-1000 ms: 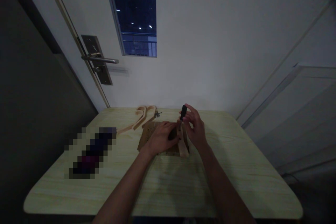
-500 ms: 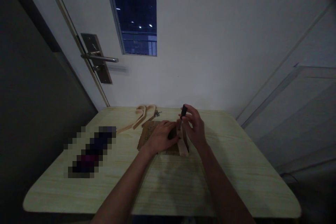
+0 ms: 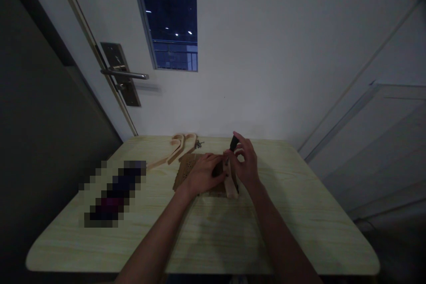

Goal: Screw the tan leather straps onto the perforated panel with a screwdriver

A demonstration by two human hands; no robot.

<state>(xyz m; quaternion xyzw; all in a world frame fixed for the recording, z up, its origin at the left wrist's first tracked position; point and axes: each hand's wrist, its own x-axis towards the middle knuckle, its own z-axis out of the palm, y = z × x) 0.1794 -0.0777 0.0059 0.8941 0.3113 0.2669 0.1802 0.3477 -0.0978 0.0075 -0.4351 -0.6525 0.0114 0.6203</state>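
My right hand (image 3: pixel 246 159) grips a screwdriver (image 3: pixel 234 143) by its black handle. The tool tilts a little, and its shaft points down at a pale wooden piece (image 3: pixel 230 187). That piece lies lengthwise on a brown cardboard sheet (image 3: pixel 181 173), near the sheet's right edge. My left hand (image 3: pixel 205 173) lies over the cardboard, with its thumb and fingertips pressed against the wooden piece's left side. Dark spots show on the wood by the thumb; I cannot tell whether these are screws or holes. The screwdriver's tip is hidden by my fingers.
Curved wooden hooks (image 3: pixel 176 151) lie at the back left of the pale table (image 3: pixel 299 230). Beside them is a small pile of screws (image 3: pixel 199 144). A blurred dark object (image 3: pixel 116 193) is on the left. Behind the table stands a white door with a metal handle (image 3: pixel 124 73).
The screwdriver's handle leans slightly more to the right, and my right fingers have shifted around it. My left hand and the wooden piece stay in place; the view moves slightly.
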